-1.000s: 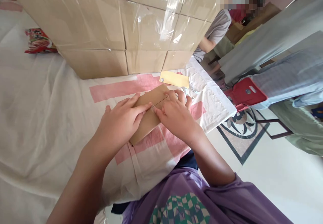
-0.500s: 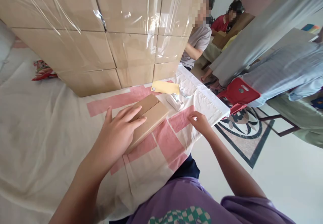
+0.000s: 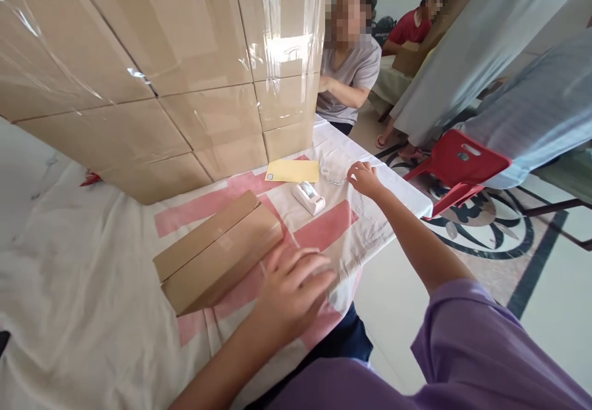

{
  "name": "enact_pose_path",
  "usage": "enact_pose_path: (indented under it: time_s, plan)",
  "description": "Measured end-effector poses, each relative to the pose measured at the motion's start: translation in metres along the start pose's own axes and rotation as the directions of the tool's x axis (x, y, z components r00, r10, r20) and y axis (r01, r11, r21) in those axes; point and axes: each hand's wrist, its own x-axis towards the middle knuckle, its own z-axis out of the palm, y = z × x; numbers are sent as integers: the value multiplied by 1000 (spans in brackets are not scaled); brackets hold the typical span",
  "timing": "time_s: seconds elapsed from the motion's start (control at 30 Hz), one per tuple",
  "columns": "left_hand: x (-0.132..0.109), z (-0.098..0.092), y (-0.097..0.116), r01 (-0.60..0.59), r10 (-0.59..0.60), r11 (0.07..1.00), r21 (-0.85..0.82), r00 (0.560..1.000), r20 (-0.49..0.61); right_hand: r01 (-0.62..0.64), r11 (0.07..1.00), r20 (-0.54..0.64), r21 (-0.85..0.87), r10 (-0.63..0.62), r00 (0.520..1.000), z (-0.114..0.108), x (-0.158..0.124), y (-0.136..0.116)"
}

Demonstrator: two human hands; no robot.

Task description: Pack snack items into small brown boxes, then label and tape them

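A closed brown cardboard box (image 3: 231, 246) lies on the cloth-covered table, a seam running along its top. My left hand (image 3: 296, 287) hovers at the box's near right end, fingers apart and slightly blurred, holding nothing. Farther right, my right hand (image 3: 364, 179) reaches over the table with bent, parted fingers. Its fingertips are beside a clear, looped item (image 3: 337, 172) whose kind I cannot make out; contact is unclear. Between the box and that item stands a white tape dispenser (image 3: 309, 198). Behind the dispenser lies a yellow card (image 3: 293, 171) with a small printed square.
A tall block of taped cardboard boxes (image 3: 194, 89) stands along the far side. One person (image 3: 354, 71) sits behind it; another in red (image 3: 411, 31) sits farther back. Beyond the table's right edge is a red chair (image 3: 469, 160), with someone in light blue on it.
My left hand has come off the box top and moved right, toward me. My right hand has moved forward, to the clear looped item. The view has shifted, showing more of the box.
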Motion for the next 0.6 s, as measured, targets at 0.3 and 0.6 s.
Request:
enact_pose_path:
  time_s: [0.3,0.6]
  plan:
    - [52,60,-39,270,-267,963,-6,954,136,-145,885,225,443,47,973,-4,-29,-10]
    - [143,146,-94,509,-511,860,38,857,64,-236,683,333,691,-11,943,-17,-42,-57]
